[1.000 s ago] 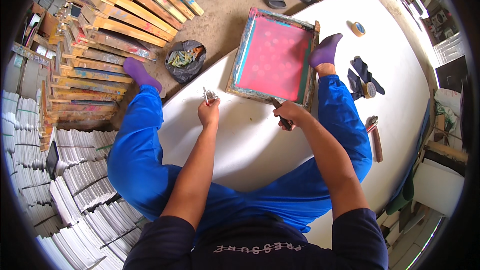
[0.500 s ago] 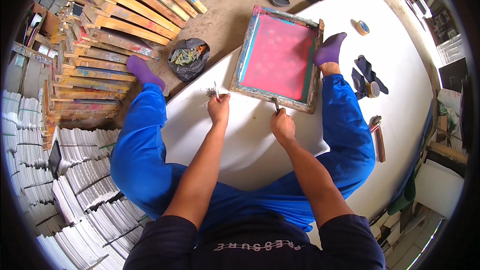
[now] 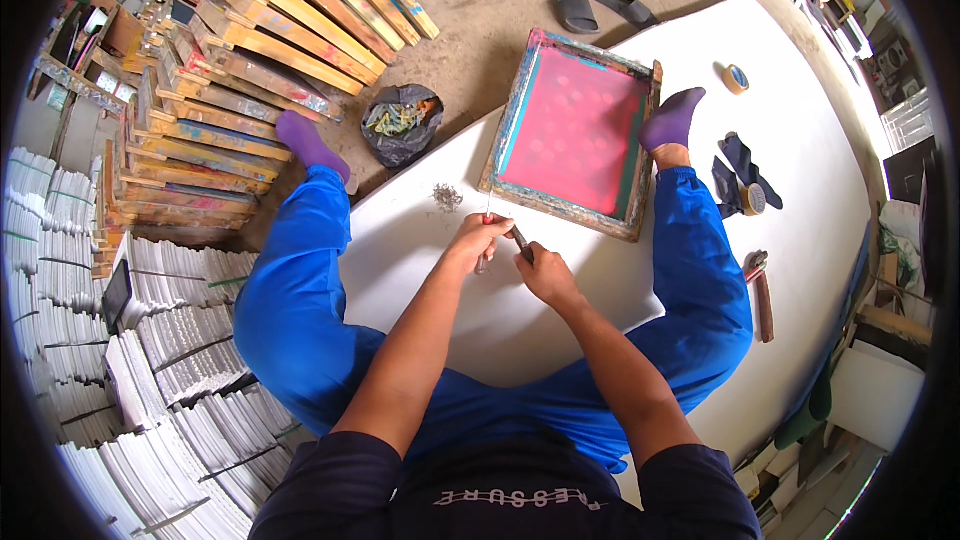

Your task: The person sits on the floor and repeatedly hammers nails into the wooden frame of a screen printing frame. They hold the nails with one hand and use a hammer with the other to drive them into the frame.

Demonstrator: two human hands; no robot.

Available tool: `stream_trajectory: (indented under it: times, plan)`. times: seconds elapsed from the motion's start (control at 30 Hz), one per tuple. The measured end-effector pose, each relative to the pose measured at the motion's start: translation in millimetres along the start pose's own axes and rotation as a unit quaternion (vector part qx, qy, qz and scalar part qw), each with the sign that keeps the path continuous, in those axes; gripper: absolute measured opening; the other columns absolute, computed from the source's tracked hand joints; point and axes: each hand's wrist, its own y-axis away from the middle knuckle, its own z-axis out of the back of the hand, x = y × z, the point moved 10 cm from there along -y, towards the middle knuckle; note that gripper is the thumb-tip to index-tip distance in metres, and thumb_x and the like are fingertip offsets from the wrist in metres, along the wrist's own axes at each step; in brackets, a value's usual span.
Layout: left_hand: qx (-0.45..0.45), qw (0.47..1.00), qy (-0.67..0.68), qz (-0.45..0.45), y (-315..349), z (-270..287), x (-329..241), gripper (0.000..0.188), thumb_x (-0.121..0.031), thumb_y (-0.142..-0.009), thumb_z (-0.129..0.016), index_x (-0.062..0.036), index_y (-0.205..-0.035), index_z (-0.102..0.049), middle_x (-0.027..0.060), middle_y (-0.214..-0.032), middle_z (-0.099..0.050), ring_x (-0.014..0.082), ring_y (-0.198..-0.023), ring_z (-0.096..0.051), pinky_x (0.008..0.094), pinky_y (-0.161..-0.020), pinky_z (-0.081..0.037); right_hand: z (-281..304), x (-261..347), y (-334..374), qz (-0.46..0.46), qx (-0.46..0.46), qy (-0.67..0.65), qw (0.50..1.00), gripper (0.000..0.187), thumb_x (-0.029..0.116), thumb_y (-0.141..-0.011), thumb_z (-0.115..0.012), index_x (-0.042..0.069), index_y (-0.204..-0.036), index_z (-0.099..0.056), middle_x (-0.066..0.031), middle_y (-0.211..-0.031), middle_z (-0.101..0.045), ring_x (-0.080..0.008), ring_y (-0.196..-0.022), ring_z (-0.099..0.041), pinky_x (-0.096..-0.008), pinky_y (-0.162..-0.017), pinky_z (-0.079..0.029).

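My left hand is closed round a thin tool that looks like a screwdriver, its slim metal shaft pointing away from me and its red handle showing below the fingers. Close beside it, my right hand grips a short dark tool; its tip meets the fingers of my left hand, and its exact kind is hard to make out. Just beyond both hands lies a wooden screen-printing frame with pink mesh. A small heap of dark metal bits, perhaps staples, lies left of the frame's near corner.
The white board lies under everything. Tape rolls, dark cloth strips and a red-handled tool are on the right. A black bag of scraps, stacked wooden frames and paper bundles stand left; slippers lie beyond.
My left hand has moved right with the screwdriver, away from the heap of bits. My right hand has drawn the dark tool back from the frame's near edge, and both hands now meet.
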Motion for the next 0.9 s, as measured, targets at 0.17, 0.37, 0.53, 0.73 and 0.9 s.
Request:
stream_trajectory:
  times: [0.17,0.37,0.53,0.73,0.9]
  plan:
    - [-0.088,0.995,0.041,0.022,-1.2,25.0,6.3,0.023,-0.026,-0.090,-0.074,-0.0056,-0.097,-0.066,0.0046,-0.087,-0.067,0.0074,-0.047,-0.043,0.0260,-0.043,-0.036,-26.6,-5.3,-4.3,-0.061,0.145,-0.278,0.948,0.044,0.031,-0.095,-0.062,-0.001,-0.123,-0.056,-0.0179,-0.093,-0.067,-0.0264,-0.080,-0.070,-0.0398,-0.069,-0.058]
    - [-0.327,0.942,-0.049,-0.053,-1.1,105.0,-2.5,0.029,-0.029,-0.085,-0.079,-0.0048,-0.093,-0.066,0.0034,-0.076,-0.064,0.0085,-0.044,-0.043,0.0276,-0.038,-0.033,8.1,-16.2,7.0,-0.156,0.156,-0.373,0.901,0.048,0.034,-0.097,-0.061,-0.001,-0.128,-0.050,-0.0162,-0.098,-0.063,-0.0271,-0.081,-0.069,-0.0433,-0.066,-0.059]
    - [-0.398,0.914,-0.016,-0.070,9.1,121.2,-2.8,0.031,-0.026,-0.082,-0.083,-0.0028,-0.074,-0.064,0.0031,-0.066,-0.062,0.0120,-0.049,-0.050,0.0313,-0.041,-0.039,51.1,-58.4,-2.2,-0.176,0.108,-0.352,0.913,0.044,0.032,-0.097,-0.061,-0.005,-0.118,-0.051,-0.0179,-0.090,-0.065,-0.0285,-0.072,-0.070,-0.0429,-0.059,-0.057]
    - [-0.376,0.925,-0.024,-0.051,10.4,99.4,-7.0,0.033,-0.030,-0.083,-0.081,-0.0036,-0.074,-0.063,0.0040,-0.064,-0.061,0.0129,-0.047,-0.051,0.0312,-0.041,-0.040,67.4,-77.5,-8.9,-0.206,0.132,-0.317,0.916,0.043,0.030,-0.100,-0.057,-0.001,-0.127,-0.044,-0.0216,-0.095,-0.066,-0.0302,-0.076,-0.072,-0.0455,-0.061,-0.059]
    - [-0.366,0.927,-0.041,-0.071,-1.1,109.0,2.9,0.036,-0.034,-0.083,-0.081,-0.0032,-0.084,-0.063,0.0076,-0.071,-0.062,0.0100,-0.039,-0.041,0.0289,-0.034,-0.031,74.5,-64.7,-8.6,-0.217,0.129,-0.299,0.920,0.049,0.029,-0.099,-0.056,-0.006,-0.131,-0.045,-0.0228,-0.090,-0.066,-0.0320,-0.070,-0.071,-0.0451,-0.055,-0.058]
